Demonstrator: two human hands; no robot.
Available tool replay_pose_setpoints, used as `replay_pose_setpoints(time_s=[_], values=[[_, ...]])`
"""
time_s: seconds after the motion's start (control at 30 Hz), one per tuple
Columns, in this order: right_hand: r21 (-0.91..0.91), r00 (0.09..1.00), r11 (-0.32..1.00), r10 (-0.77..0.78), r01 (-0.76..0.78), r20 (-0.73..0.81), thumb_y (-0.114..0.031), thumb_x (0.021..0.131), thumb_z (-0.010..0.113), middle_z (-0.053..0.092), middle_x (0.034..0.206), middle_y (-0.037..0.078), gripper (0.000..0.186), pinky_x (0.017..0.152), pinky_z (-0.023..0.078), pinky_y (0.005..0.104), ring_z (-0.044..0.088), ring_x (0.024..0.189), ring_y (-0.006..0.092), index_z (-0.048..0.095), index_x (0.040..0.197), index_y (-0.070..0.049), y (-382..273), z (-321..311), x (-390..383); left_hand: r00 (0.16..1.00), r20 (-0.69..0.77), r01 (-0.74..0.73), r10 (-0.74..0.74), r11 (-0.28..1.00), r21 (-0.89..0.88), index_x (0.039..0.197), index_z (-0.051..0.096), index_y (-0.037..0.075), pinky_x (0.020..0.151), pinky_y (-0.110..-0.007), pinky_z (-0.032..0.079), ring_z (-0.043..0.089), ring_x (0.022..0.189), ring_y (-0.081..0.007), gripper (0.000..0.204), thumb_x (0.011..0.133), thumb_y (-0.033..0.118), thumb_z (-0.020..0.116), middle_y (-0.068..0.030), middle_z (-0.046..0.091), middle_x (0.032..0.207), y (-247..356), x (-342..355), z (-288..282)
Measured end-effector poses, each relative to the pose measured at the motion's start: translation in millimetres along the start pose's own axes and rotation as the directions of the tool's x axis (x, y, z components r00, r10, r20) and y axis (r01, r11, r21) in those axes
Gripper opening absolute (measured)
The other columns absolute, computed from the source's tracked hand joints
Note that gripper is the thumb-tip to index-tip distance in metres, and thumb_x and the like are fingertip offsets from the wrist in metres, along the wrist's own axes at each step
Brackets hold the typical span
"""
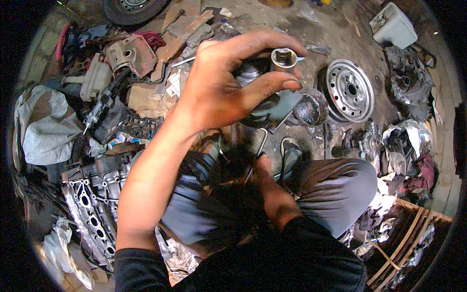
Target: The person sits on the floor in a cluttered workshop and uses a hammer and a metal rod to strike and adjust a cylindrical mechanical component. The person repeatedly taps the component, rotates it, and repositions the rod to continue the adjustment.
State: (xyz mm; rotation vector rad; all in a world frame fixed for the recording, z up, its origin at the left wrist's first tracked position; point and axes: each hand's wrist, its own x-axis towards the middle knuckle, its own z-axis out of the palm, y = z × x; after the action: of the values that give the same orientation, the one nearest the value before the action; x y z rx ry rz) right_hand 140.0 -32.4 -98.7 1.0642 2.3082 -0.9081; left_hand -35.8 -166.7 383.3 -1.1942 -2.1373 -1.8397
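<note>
Raised close in front of me, my left hand (pixel 209 87) pinches a short metal socket (pixel 284 59) between thumb and curled fingers. The socket's open end faces me. Lower down, between my knees, my right hand (pixel 263 168) is closed around a bent metal bar (pixel 261 142), which looks like a wrench handle. Shadow covers much of that hand. Beyond my left hand, partly hidden by it, lies a dark round metal part (pixel 250 70) by a grey flat-sided piece (pixel 286 104). A round metal bowl (pixel 311 108) sits just right of these.
A silver wheel rim (pixel 351 91) lies right of the bowl. An engine cylinder head (pixel 90 219) is beside my left knee. Plastic sheeting (pixel 48 129), a white reservoir (pixel 96 78) and scrap parts crowd the left. A tyre (pixel 134 12) and grey bin (pixel 394 27) stand farther off.
</note>
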Motion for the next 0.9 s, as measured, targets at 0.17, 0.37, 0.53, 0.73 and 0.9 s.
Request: replay_pose_setpoints(time_s=[0.17, 0.37, 0.53, 0.73, 0.9], values=[[0.167, 0.979, 0.965, -0.193, 0.203, -0.071, -0.039, 0.079, 0.075, 0.07, 0.09, 0.023, 0.043, 0.079, 0.051, 0.0482, 0.068, 0.09, 0.0405, 0.068, 0.096, -0.001, 5, -11, -13, 0.999, -0.008, -0.034, 0.035, 0.99, 0.134, 0.113, 0.066, -0.001, 0.084, -0.029, 0.054, 0.07, 0.092, -0.0161, 0.028, 0.086, 0.002, 0.072, -0.011, 0.073, 0.096, 1, 0, -4], [0.671, 0.984, 0.729, 0.179, -0.137, 0.007, -0.028, 0.086, 0.066, 0.066, 0.075, 0.017, 0.032, 0.066, 0.053, 0.0422, 0.066, 0.071, 0.0296, 0.061, 0.092, 0.003, -29, -57, -33, 0.998, -0.047, -0.029, 0.037, 0.987, 0.156, 0.107, 0.067, -0.001, 0.084, -0.029, 0.054, 0.071, 0.092, -0.0154, 0.024, 0.085, 0.005, 0.074, -0.0095, 0.075, 0.094, -5, -5, -10], [0.73, 0.818, 0.581, 0.181, 0.359, -0.546, -0.024, 0.097, 0.064, 0.067, 0.088, 0.009, 0.024, 0.074, 0.046, 0.0369, 0.058, 0.078, 0.0211, 0.063, 0.106, -0.001, -21, -107, -20, 0.998, -0.039, -0.053, 0.058, 0.991, 0.123, 0.105, 0.069, 0.0, 0.084, -0.031, 0.054, 0.071, 0.092, -0.016, 0.023, 0.085, 0.008, 0.074, -0.0095, 0.075, 0.094, -5, 7, 0], [0.206, 0.421, 0.485, -0.388, 0.85, -0.82, -0.027, 0.103, 0.056, 0.046, 0.061, -0.005, 0.027, 0.044, 0.029, 0.0229, 0.038, 0.05, 0.0048, 0.066, 0.093, -0.004, -110, -327, -131, 0.994, -0.061, -0.076, 0.092, 0.972, 0.223, 0.099, 0.07, -0.002, 0.083, -0.033, 0.053, 0.071, 0.089, -0.0192, 0.028, 0.081, 0.019, 0.079, -0.0136, 0.074, 0.093, -3, 2, -8], [-0.292, 0.144, 0.374, -0.797, 0.88, -0.587, -0.011, 0.093, 0.067, 0.072, 0.103, 0.023, 0.03, 0.087, 0.05, 0.03, 0.069, 0.095, 0.018, 0.067, 0.116, 0.008, -170, -434, -241, 0.986, -0.111, -0.093, 0.126, 0.962, 0.258, 0.098, 0.071, -0.002, 0.08, -0.034, 0.053, 0.07, 0.084, -0.0191, 0.03, 0.08, 0.021, 0.08, -0.0145, 0.073, 0.089, -2, 2, -7]])
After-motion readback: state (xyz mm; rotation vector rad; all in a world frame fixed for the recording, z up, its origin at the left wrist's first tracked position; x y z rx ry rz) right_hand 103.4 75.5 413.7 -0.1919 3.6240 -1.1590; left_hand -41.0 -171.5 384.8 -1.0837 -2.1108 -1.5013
